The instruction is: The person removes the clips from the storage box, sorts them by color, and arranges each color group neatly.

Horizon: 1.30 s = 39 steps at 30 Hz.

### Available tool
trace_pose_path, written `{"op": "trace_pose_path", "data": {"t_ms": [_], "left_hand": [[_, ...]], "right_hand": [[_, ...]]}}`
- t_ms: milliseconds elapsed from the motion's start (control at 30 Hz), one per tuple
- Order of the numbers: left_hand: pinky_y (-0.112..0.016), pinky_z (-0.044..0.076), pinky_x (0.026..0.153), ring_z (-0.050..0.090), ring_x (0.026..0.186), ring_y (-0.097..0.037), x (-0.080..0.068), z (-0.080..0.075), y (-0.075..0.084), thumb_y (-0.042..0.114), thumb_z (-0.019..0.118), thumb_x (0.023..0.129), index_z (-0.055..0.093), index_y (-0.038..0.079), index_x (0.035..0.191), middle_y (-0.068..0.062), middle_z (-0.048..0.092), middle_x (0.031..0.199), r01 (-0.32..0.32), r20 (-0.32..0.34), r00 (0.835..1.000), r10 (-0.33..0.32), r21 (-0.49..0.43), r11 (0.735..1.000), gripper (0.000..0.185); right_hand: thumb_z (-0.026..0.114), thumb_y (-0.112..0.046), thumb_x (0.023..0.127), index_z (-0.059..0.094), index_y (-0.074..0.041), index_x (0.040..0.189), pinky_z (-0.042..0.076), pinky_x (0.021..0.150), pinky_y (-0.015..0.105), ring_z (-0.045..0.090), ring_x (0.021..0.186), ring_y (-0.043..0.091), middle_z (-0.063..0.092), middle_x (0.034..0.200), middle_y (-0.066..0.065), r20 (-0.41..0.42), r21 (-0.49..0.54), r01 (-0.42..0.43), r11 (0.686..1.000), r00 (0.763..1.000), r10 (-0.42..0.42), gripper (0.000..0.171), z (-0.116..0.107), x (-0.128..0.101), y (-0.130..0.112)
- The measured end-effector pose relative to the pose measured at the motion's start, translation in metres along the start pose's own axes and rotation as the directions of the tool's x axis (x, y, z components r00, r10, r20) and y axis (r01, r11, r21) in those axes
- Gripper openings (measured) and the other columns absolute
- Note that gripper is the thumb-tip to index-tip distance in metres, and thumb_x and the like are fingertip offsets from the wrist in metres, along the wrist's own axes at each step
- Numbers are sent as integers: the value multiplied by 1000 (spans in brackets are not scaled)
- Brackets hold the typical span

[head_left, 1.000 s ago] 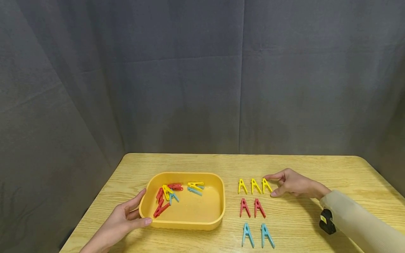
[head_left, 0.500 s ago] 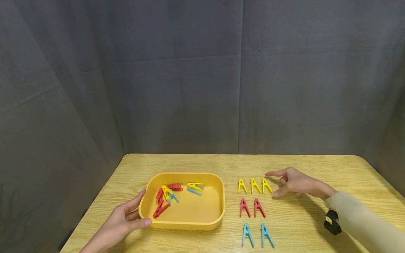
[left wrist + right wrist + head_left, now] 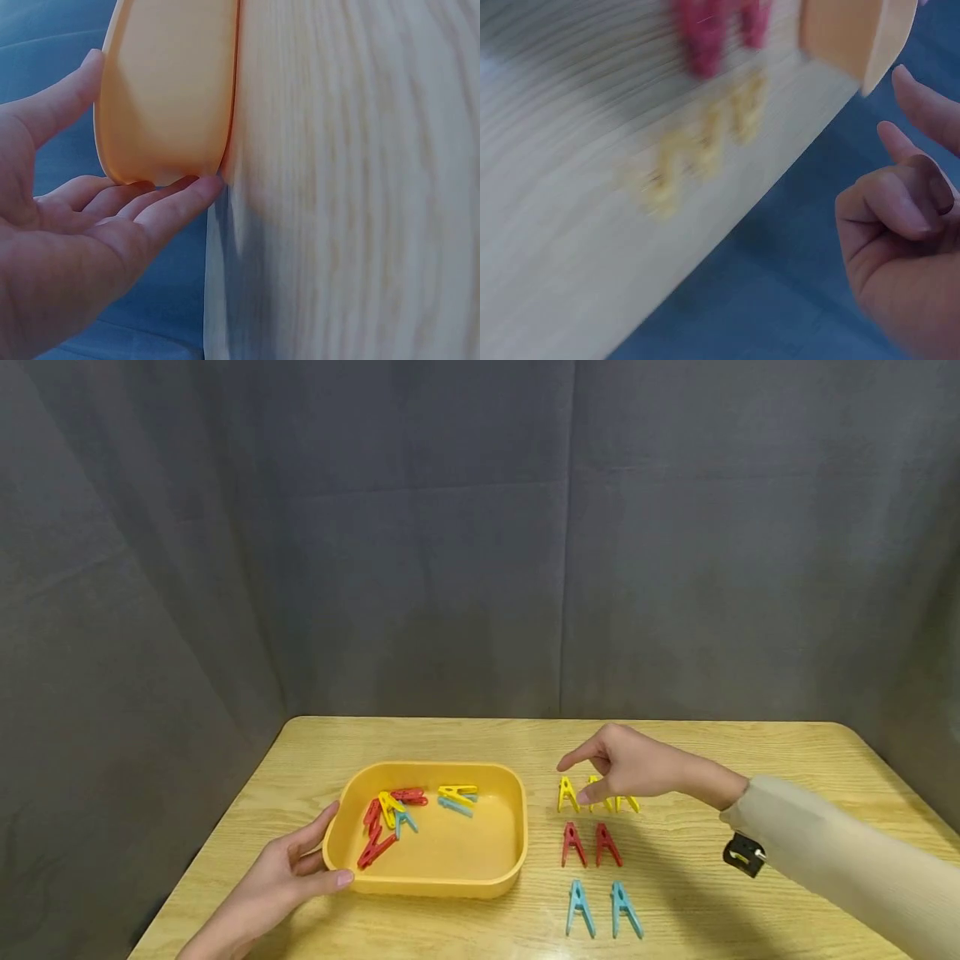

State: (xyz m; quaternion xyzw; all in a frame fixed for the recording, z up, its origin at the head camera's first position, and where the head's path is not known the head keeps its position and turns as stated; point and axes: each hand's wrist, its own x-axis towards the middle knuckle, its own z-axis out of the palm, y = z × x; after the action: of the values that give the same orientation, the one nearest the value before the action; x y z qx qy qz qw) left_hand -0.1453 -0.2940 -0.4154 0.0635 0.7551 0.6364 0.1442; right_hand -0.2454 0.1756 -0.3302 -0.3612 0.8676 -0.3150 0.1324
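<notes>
A yellow tray (image 3: 517,827) on the wooden table (image 3: 750,752) holds several red, yellow and blue clothes pegs (image 3: 390,818). My left hand (image 3: 322,853) cups the tray's near left corner, fingers straight along its wall (image 3: 172,82) and thumb by the front rim. To the tray's right lie three yellow pegs (image 3: 567,795), two red pegs (image 3: 590,845) and two blue pegs (image 3: 600,910) in rows. My right hand (image 3: 577,781) hovers over the yellow row, index finger pointing left, other fingers loosely curled, holding nothing. It hides part of the middle yellow peg.
A grey curtain (image 3: 480,543) hangs behind and around the table. The table's left edge runs close beside my left hand (image 3: 142,202). In the right wrist view the yellow pegs (image 3: 705,150) and the tray corner (image 3: 855,34) are blurred.
My right hand has lifted off the right end of the yellow row and moved left above it, towards the tray. The left hand has stayed at the tray's corner.
</notes>
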Motion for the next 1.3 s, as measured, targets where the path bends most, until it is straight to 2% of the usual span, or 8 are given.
{"op": "trace_pose_path", "data": {"t_ms": [167, 433, 767, 900, 1033, 1133, 1200, 1300], "left_hand": [[-33, 56, 98, 39, 145, -44, 0, 1, -1, 8, 77, 97, 16, -2, 167, -23, 12, 171, -36, 23, 999, 36, -20, 999, 93], [-33, 56, 98, 43, 144, -44, -1, 4, -1, 9, 78, 97, 16, 1, 167, -22, 16, 170, -8, 19, 1000, 8, -23, 1000, 94], [-34, 57, 97, 43, 144, -45, -1, 7, -1, 7, 78, 97, 15, -1, 167, -25, 16, 169, -14, 25, 1000, 15, -32, 999, 94], [-35, 57, 98, 43, 144, -45, -2, 7, -1, 9, 78, 97, 16, 0, 167, -25, 17, 169, 0, 14, 1000, 0, -17, 1000, 94], [-34, 56, 99, 43, 144, -45, -2, 7, -2, 10, 79, 97, 15, 0, 167, -25, 17, 169, 6, 19, 1000, -6, -9, 1000, 95], [-35, 56, 98, 43, 144, -45, -3, 7, -3, 9, 78, 97, 14, 0, 167, -26, 17, 169, 3, 27, 1000, -3, -18, 1000, 95], [-34, 56, 98, 43, 144, -45, -3, 6, -3, 9, 77, 97, 14, 0, 167, -26, 17, 169, 1, 26, 1000, 0, -23, 1000, 95], [-34, 56, 98, 43, 144, -44, -2, 7, -3, 9, 78, 97, 15, 1, 168, -25, 18, 169, -4, 25, 1000, 5, -26, 1000, 95]], "right_hand": [[87, -9, 87, 77, -1, 125, 32, 52, 21, 18, 46, 5, 29, 47, -12, 68, -50, 39, 998, 997, -36, 40, 14, 33, -28], [87, -7, 87, 76, 3, 124, 25, 49, 20, 17, 44, 4, 31, 44, -13, 163, -102, 91, 991, 984, -73, 40, 40, 71, -41], [87, -5, 86, 76, 7, 122, 21, 50, 21, 18, 48, 5, 26, 48, -12, 170, -182, 85, 980, 984, -54, 40, 62, 103, -43], [88, -7, 85, 76, 6, 122, 27, 54, 23, 25, 54, 8, 34, 52, -8, 156, -214, 17, 977, 988, 17, 41, 71, 113, -43], [90, -10, 85, 78, 2, 121, 48, 69, 25, 53, 72, 14, 75, 87, 5, 120, -249, -78, 965, 987, 110, 40, 80, 119, -44], [91, -11, 84, 79, 1, 119, 57, 92, 34, 67, 107, 25, 75, 123, 12, 98, -259, -127, 957, 983, 157, 38, 87, 121, -46], [91, -12, 84, 80, 0, 117, 57, 98, 38, 64, 122, 29, 74, 125, 11, 89, -261, -151, 954, 980, 179, 37, 90, 122, -48], [91, -12, 83, 82, 0, 112, 58, 94, 35, 66, 119, 28, 75, 122, 10, 87, -257, -165, 952, 977, 193, 32, 94, 123, -50]]}}
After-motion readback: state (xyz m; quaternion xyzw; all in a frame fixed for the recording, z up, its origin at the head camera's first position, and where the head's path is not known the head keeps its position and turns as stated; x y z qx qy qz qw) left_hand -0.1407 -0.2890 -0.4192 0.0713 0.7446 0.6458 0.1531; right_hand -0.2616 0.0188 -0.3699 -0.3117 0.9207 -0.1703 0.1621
